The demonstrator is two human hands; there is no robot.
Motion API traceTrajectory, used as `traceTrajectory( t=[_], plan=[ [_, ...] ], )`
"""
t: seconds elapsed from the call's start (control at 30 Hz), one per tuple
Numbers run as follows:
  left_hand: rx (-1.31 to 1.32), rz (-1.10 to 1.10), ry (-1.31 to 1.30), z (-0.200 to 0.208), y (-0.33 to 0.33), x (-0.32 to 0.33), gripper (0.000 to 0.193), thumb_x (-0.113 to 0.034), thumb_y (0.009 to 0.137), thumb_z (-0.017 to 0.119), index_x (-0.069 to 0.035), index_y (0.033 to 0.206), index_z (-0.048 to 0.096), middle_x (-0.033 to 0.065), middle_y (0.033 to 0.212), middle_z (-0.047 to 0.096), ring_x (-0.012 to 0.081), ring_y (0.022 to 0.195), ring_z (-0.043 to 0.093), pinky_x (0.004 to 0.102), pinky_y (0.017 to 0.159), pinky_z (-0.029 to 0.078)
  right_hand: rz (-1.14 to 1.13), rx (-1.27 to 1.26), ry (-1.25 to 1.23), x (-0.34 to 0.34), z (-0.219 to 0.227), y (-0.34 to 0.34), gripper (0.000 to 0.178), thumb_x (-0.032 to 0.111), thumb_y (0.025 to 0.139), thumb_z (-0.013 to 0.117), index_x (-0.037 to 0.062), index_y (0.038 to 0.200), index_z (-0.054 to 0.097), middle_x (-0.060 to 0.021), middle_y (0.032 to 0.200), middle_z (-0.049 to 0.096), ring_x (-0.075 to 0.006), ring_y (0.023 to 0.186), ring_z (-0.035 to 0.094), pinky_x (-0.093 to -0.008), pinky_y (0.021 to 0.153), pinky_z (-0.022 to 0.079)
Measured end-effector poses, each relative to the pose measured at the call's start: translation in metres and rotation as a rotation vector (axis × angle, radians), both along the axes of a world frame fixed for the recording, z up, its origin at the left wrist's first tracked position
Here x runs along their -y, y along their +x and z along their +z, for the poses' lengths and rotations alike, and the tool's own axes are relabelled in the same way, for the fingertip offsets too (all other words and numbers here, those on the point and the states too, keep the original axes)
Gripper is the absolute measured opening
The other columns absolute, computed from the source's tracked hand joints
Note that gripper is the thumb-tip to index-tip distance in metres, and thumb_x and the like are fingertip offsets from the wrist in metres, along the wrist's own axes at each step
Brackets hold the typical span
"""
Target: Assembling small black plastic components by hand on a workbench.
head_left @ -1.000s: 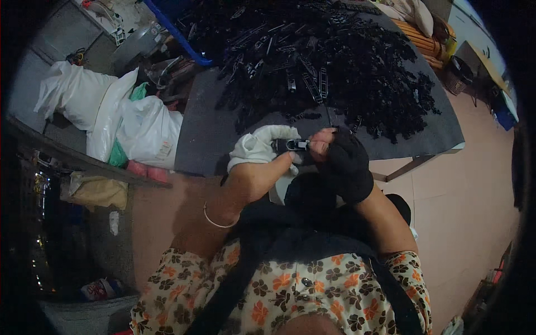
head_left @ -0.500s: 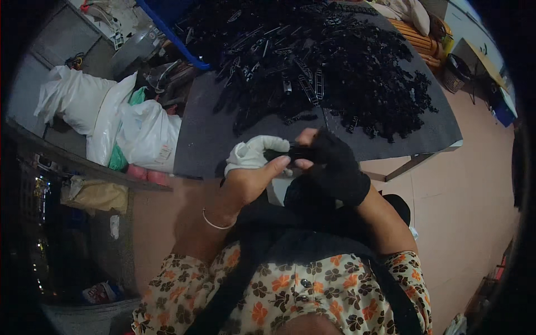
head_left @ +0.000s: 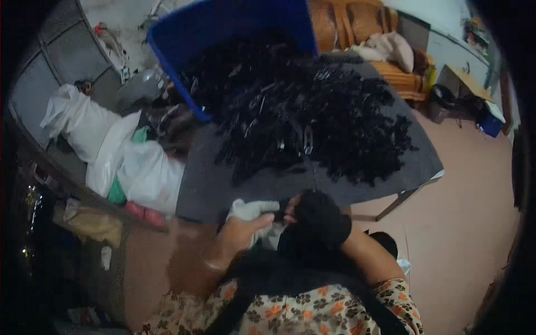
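Observation:
In front of my waist, at the near edge of the table, my two hands meet around a small black piece (head_left: 284, 209), blurred and mostly covered by fingers, so its exact kind does not show. My left hand (head_left: 248, 220), in a pale glove with the thumb bare, closes on its left side. My right hand (head_left: 319, 219), in a black glove with bare fingertips, grips the other side. Just beyond them a large heap of black, clip-like pieces (head_left: 357, 128) covers much of the dark grey tabletop (head_left: 209, 187).
A blue bin (head_left: 223, 28) lies tipped at the back, with black pieces spilling from it. White sacks (head_left: 151, 173) stand left of the table. Behind it is a wooden bench (head_left: 410, 84) with a pale cloth (head_left: 391, 47). At far right sits a dark waste basket (head_left: 441, 100).
The view has tilted up, bringing more of the blue bin and the bench into sight, and the hands appear lower. Both hands stay together around the black piece.

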State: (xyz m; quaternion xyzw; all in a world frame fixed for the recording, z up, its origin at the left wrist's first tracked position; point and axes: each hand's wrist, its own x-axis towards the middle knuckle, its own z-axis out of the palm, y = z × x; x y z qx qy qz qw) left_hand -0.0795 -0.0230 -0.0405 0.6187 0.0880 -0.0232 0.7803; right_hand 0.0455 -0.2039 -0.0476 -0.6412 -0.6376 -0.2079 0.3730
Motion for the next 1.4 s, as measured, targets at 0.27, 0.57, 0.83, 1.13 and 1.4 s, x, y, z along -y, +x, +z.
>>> traceTrajectory(
  t=[0.27,0.57,0.83,1.13,1.4],
  plan=[
    [0.056,0.021,-0.139,0.004,-0.001,0.009,0.026,-0.002,0.087,0.055,0.005,0.112,0.054,0.0126,0.099,0.063,0.0198,0.086,0.064,0.0302,0.075,0.054,0.09,-0.304,-0.073,0.005,-0.006,0.001,0.014,0.013,0.077,0.066,0.0054,0.088,0.064,-0.0096,0.085,0.061,-0.0279,0.081,0.058,-0.0355,0.069,0.048],
    [0.217,0.122,0.912,0.023,-0.009,0.025,0.023,-0.01,0.083,0.062,0.0,0.104,0.06,0.0108,0.094,0.065,0.018,0.085,0.063,0.0306,0.076,0.05,0.081,-0.646,-0.215,0.001,-0.01,-0.006,0.032,0.013,0.079,0.068,0.0039,0.108,0.059,-0.0093,0.096,0.062,-0.0194,0.083,0.06,-0.0309,0.075,0.049],
    [0.401,0.155,0.962,0.005,-0.001,0.032,0.024,-0.016,0.081,0.06,-0.002,0.1,0.063,0.0156,0.089,0.065,0.0261,0.087,0.064,0.035,0.079,0.048,0.143,-0.415,-0.173,0.008,-0.01,0.006,0.016,0.01,0.077,0.065,-0.0005,0.089,0.062,-0.0149,0.079,0.059,-0.0291,0.071,0.058,-0.0357,0.062,0.043],
    [0.303,0.205,1.119,-0.009,-0.03,0.018,0.036,-0.024,0.08,0.063,0.0,0.108,0.058,0.0196,0.105,0.059,0.0333,0.1,0.057,0.0387,0.086,0.045,0.183,0.076,-0.517,0.009,-0.019,0.028,0.017,0.014,0.076,0.066,0.0003,0.086,0.062,-0.0179,0.076,0.062,-0.0302,0.071,0.06,-0.0385,0.062,0.045],
    [0.327,0.267,1.299,0.027,-0.07,0.02,0.042,-0.027,0.081,0.064,-0.002,0.113,0.055,0.02,0.11,0.056,0.0337,0.104,0.054,0.039,0.089,0.043,-0.351,-0.347,0.03,0.045,-0.082,0.131,0.044,0.028,0.082,0.059,0.0035,0.118,0.054,-0.02,0.115,0.057,-0.0334,0.106,0.055,-0.037,0.089,0.044]
  ],
)
